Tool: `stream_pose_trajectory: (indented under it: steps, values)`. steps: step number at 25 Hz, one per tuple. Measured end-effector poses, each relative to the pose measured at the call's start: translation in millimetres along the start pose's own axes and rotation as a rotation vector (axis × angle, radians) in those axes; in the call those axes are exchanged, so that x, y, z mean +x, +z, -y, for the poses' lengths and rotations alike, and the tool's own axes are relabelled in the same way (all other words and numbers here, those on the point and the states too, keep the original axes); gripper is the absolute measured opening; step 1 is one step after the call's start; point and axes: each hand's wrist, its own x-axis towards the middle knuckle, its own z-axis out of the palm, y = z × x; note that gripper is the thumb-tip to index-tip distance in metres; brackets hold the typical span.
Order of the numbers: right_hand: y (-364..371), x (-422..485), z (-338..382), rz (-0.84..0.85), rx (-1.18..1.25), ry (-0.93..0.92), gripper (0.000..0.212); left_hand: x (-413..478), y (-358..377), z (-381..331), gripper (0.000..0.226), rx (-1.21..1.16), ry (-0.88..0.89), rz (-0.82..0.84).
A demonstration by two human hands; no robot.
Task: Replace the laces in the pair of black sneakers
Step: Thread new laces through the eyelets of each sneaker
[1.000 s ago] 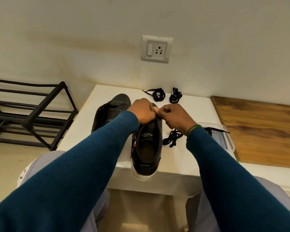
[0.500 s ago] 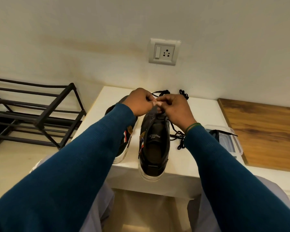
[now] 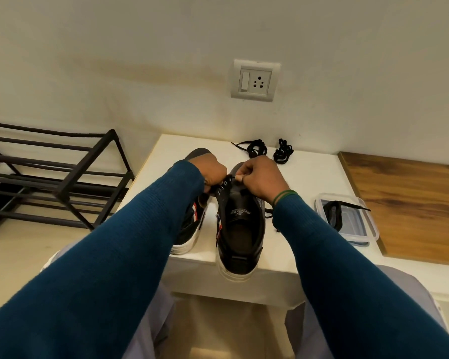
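Head view of a seated person in blue sleeves working at a white surface [image 3: 309,177] set against a pale wall. A black metal rack [image 3: 57,177] stands on the floor to the left, and a wooden panel [image 3: 412,203] adjoins the surface on the right. Two black sneakers lie side by side on the surface, heels toward the viewer: the near sneaker [image 3: 240,237] overhangs the front edge with its opening upward, and the second sneaker [image 3: 192,229] lies just left of it, largely hidden by the left forearm. The left hand [image 3: 213,172] is closed on the near sneaker's left eyelet edge; the right hand [image 3: 262,177] is closed over the forefoot, fingers [image 3: 240,176] pinched together, though what they pinch cannot be told. A clear plastic container [image 3: 363,229] on the right holds a black lace [image 3: 335,213]. A wall socket [image 3: 254,80] is mounted above. Two bundled black laces [image 3: 255,149] [image 3: 283,151] lie near the wall, beyond the hands.
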Motion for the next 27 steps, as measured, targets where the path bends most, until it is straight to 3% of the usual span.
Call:
stream_pose_trajectory:
  steps: [3, 9, 13, 14, 16, 19, 25, 26, 27]
  values:
    - [6, 1, 4, 0.025, -0.026, 0.014, 0.027, 2, 4, 4, 0.014, -0.056, 0.006, -0.028]
    - [10, 1, 4, 0.036, -0.109, 0.023, 0.027, 2, 4, 7, 0.032, -0.176, -0.029, -0.019]
    - [12, -1, 6, -0.006, -0.062, 0.021, 0.010, 1, 6, 3, 0.008, -0.330, -0.018, 0.002]
    - [11, -2, 4, -0.010, -0.024, -0.004, 0.021, 2, 6, 2, 0.015, -0.357, -0.023, -0.003]
    - [5, -3, 1, 0.017, 0.052, -0.051, 0.032, 1, 8, 1, 0.016, -0.305, -0.003, -0.029]
    - [2, -3, -5, 0.067, 0.105, -0.079, 0.025, -1, 9, -2, 0.010, -0.172, 0.019, -0.065]
    - [-9, -10, -4, 0.188, 0.146, -0.147, 0.026, 1, 15, -1, 0.028, -0.077, -0.008, -0.050]
    - [-11, -11, -3, 0.195, 0.159, -0.144, 0.024, 0, 13, -5, 0.029, -0.237, 0.038, -0.118]
    - [-11, -11, -3, 0.207, 0.163, -0.133, 0.025, -2, 6, -11, 0.029, -0.582, 0.047, -0.180]
